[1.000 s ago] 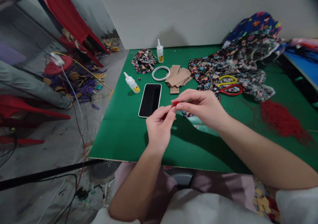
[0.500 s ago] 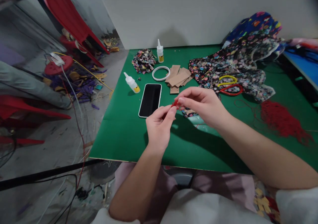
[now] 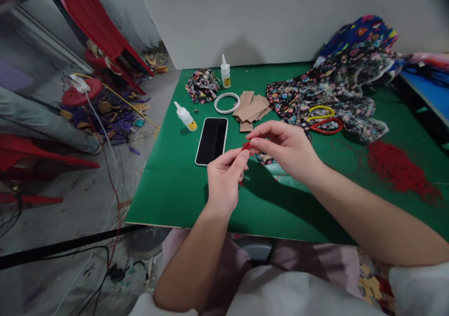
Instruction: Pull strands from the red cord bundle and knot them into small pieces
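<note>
A small bunch of red yarn is pinched between the thumb and forefinger of my left hand, held above the green table. My right hand comes in from the right, its thumb and fingertips closed on the upper part of the same yarn. A short red end hangs below my left fingers. Partly hidden under my right hand lies a piece of dark floral fabric. To the right, a loose tangle of red yarn rests on the table, with a thin strand trailing from it.
A phone, two glue bottles and a white tape ring lie beyond my left hand. Brown card pieces sit behind my right hand, beside scissors and heaped floral cloth. A scrunched floral fabric bundle is farther back.
The red strands between my fingertips now stand more spread out, and a red end shows below my left hand. Both hands have barely shifted.
</note>
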A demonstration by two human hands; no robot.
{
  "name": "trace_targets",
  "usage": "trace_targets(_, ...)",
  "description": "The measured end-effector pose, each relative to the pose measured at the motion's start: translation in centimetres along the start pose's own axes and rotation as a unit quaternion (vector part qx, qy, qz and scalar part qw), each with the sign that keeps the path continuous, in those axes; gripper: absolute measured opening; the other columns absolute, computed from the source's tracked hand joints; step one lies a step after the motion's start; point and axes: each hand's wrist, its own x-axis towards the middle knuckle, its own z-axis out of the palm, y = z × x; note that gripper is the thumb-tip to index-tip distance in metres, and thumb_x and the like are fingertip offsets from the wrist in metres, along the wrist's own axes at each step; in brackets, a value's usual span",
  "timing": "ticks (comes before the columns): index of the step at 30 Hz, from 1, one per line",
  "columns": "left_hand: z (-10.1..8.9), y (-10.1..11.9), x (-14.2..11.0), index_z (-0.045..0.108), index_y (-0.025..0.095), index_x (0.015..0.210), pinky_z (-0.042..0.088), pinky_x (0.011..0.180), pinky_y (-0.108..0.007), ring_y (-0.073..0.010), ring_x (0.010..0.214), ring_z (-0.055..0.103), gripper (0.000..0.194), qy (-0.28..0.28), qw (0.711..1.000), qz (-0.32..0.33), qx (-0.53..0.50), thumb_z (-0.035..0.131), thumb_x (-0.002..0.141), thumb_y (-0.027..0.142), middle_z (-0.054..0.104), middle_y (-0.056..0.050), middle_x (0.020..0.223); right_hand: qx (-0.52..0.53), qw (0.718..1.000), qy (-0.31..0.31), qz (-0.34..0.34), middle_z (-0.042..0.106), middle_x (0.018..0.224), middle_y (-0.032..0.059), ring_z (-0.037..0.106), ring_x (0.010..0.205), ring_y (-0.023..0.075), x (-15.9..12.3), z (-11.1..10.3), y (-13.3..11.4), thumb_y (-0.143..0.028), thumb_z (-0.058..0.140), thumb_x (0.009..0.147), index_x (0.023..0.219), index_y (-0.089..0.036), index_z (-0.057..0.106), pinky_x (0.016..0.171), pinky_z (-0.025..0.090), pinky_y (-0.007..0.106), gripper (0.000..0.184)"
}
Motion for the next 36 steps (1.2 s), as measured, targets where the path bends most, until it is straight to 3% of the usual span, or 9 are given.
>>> trace_targets(20, -0.08, -0.35, 0.07, 0.073, 0.020, 0.077, 0.024, 0.037, -0.016, -0.0020, 0.042, 0.035, 0.016, -0.007, 0.999, 0.041, 0.017, 0.071, 0.070, 0.034, 0.050, 0.004, 0.052, -0.056, 0.998, -0.004, -0.036, 0.066, 0.077, -0.0001, 0.062, 0.070, 0.0122, -0.16, -0.02, -0.35, -0.027, 0.069, 0.073, 0.079, -0.019, 0.065, 0.064, 0.052, 0.025, 0.011)
trace_targets(36, 0.06, -0.20, -0.03, 0.073, 0.019, 0.076, 0.023, 0.037, -0.015, -0.0015, 0.042, 0.034, 0.014, -0.005, 0.999, 0.043, 0.016, 0.070, 0.072, 0.033, 0.048, 0.005, 0.051, -0.025, 0.999, -0.035, -0.007, 0.062, 0.075, -0.0009, 0.058, 0.068, 0.0094, -0.09, -0.09, -0.40, -0.025, 0.064, 0.078, 0.078, -0.018, 0.062, 0.059, 0.048, 0.021, 0.008)
